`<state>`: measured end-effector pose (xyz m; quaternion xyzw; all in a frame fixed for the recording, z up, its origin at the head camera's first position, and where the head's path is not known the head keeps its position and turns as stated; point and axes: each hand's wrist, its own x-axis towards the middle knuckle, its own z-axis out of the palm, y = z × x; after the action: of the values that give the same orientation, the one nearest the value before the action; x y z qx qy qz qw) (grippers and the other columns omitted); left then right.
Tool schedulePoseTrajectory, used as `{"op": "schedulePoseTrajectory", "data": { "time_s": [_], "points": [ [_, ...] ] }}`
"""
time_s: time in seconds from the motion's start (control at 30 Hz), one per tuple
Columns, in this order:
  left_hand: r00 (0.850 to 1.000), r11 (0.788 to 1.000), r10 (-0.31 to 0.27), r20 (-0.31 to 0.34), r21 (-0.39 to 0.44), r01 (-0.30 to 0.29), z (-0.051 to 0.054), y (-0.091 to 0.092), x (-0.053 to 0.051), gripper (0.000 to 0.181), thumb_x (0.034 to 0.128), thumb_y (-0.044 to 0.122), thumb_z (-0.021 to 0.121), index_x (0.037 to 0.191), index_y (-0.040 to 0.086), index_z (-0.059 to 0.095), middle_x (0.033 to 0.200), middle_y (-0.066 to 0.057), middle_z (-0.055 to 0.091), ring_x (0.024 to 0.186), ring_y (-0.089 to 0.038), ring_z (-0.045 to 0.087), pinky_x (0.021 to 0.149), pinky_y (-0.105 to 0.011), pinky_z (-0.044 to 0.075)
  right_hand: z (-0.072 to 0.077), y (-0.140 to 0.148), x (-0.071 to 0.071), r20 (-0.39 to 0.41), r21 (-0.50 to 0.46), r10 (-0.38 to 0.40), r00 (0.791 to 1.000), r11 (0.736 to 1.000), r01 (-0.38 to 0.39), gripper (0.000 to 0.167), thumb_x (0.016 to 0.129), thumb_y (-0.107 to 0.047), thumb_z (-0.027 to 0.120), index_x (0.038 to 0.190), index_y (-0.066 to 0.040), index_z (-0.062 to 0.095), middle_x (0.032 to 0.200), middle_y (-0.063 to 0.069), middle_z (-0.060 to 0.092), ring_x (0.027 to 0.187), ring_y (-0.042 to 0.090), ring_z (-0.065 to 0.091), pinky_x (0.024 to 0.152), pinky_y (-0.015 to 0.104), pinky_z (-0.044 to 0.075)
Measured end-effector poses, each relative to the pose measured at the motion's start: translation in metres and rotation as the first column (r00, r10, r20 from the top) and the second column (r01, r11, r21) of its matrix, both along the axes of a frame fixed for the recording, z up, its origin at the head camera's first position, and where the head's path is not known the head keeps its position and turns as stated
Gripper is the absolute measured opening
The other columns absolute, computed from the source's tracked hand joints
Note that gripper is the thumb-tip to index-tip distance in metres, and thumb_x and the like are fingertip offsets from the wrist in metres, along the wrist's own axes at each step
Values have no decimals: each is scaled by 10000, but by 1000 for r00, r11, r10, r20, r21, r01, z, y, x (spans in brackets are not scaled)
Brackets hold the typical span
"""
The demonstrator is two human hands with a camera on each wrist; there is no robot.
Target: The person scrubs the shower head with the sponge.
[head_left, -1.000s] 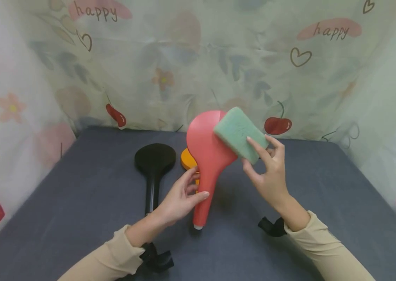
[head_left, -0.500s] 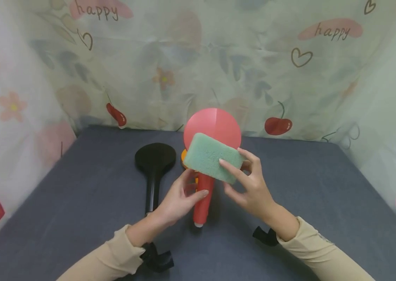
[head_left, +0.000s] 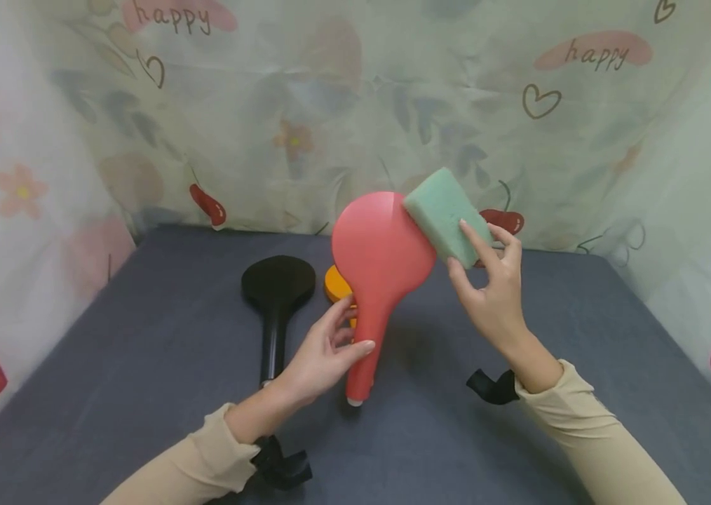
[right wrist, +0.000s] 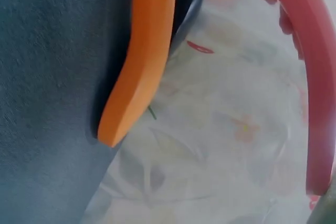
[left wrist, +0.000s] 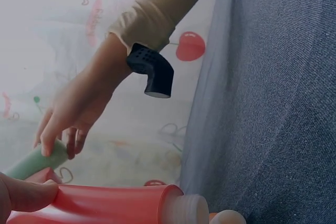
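Note:
In the head view my left hand [head_left: 320, 359] grips the handle of a pinkish-red shower head [head_left: 381, 245], its round head up and its smooth back facing me. The handle's white threaded end [left wrist: 186, 209] shows in the left wrist view. My right hand [head_left: 493, 298] pinches a pale green sponge [head_left: 447, 214] between thumb and fingers. The tilted sponge lies along the upper right rim of the round head; whether it presses there I cannot tell. The left fingers are partly hidden behind the handle.
A black shower head [head_left: 278, 284] lies on the grey cloth-covered table [head_left: 160, 365] to the left. An orange one [right wrist: 142, 61] lies behind the red one, mostly hidden in the head view. Printed curtains [head_left: 355, 112] enclose the back and sides. Black camera mounts hang from both wrists.
My right hand swept the sponge from the head's right side down-left across to the neck, then back up-right to the rim. My left hand and the red shower head stayed nearly still.

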<state>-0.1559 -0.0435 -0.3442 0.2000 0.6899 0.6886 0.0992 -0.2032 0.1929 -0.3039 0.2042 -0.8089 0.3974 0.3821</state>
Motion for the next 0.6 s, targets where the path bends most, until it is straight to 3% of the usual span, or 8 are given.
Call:
{"op": "schedulePoseTrajectory", "data": {
  "time_s": [0.13,0.4,0.5,0.6],
  "points": [
    [1000,1000,-5,-4,-4,5,-1,0,1,708,883,28,604,1471,69,212,1380,-187,408,1132,-332,546,938,-398,510,4,-5,-1,4,-18,12,1000,1000,-12,472,832,-16,619,1297,-66,550,1350,249,333,942,164,405,770,125,393],
    [1000,1000,-5,-26,-28,4,-1,0,3,706,889,50,605,1471,62,207,1388,-194,403,1146,-344,542,936,-395,510,3,-23,4,-159,132,139,977,984,-119,482,796,-42,605,1273,-104,577,1363,259,320,844,299,454,719,324,374],
    [999,1000,4,-35,-27,-5,-1,1,3,710,881,43,613,1470,63,218,1377,-193,419,1146,-347,545,935,-395,509,7,-23,2,-184,130,126,975,986,-103,468,802,-49,593,1267,-100,582,1354,259,327,827,312,446,713,347,362],
    [999,1000,11,-52,-27,-12,-1,1,3,714,870,27,621,1467,60,229,1376,-191,425,1149,-350,543,935,-393,508,14,-20,-2,-166,66,68,984,996,-58,451,813,-43,589,1263,-77,582,1346,260,334,825,302,444,738,318,351]
  ]
}}
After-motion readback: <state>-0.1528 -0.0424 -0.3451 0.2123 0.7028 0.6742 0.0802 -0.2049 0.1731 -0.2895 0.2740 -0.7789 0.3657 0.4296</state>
